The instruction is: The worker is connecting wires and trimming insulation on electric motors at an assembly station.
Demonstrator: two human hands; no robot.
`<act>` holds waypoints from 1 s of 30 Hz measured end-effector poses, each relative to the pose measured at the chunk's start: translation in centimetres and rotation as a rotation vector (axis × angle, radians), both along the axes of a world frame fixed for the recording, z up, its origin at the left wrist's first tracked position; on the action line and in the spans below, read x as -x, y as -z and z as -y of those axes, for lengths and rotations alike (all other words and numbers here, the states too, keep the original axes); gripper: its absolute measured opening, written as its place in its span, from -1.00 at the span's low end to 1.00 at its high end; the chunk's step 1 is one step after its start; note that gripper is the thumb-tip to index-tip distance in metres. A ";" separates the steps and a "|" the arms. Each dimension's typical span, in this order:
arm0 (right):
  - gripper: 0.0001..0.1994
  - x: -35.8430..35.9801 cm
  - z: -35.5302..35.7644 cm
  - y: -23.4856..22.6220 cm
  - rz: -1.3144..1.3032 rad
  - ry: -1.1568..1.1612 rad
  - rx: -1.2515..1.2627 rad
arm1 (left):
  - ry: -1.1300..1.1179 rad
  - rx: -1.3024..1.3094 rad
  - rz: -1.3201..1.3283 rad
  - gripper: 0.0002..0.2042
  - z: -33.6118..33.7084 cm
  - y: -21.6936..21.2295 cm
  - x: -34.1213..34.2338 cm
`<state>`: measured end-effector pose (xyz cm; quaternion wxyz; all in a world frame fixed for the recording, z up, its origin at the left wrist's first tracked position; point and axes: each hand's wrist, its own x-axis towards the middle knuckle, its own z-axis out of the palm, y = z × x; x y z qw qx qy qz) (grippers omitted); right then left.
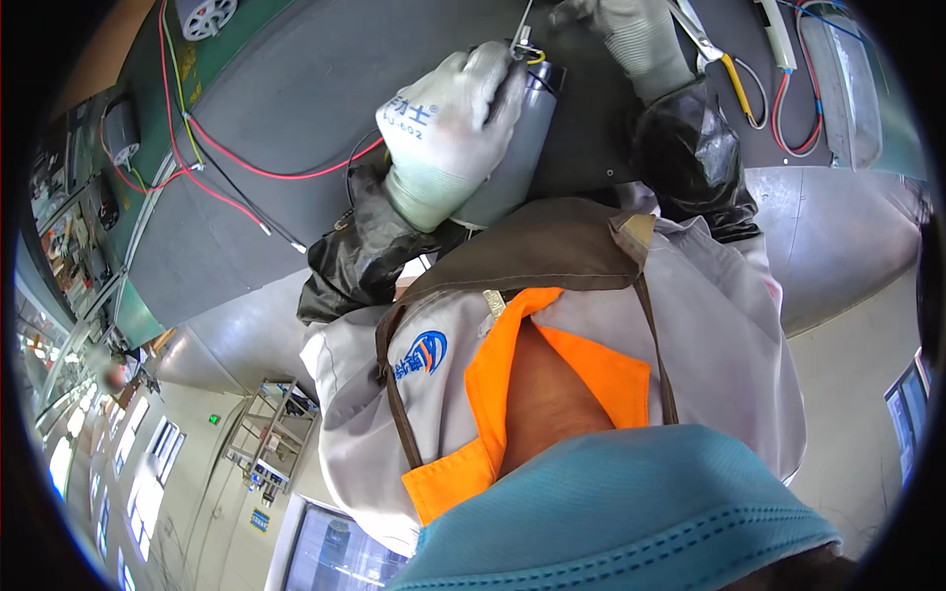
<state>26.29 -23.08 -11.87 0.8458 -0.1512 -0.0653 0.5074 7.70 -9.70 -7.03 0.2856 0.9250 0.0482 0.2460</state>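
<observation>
Printing in blue point(406, 116) marks the gloved left hand point(455, 130), which grasps a silver cylinder point(528, 148) at the dark table point(305, 118), beside the apron point(542, 241); the right hand's point(636, 41) grip I cannot tell.

Bright windows point(147, 495) sit in a pale wall point(190, 478) at lower left, near a metal rack point(275, 430)

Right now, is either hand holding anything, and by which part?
The white-gloved left hand seems to hold the silver metal cylinder near its wired far end. The white-gloved right hand cannot be judged, cropped by the top edge.
</observation>
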 end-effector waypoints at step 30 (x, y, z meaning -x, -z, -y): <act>-0.32 9.3 17.8 -2.0 1.843 0.325 1.691 | 0.679 0.166 -0.311 -0.76 -4.1 -2.9 -5.7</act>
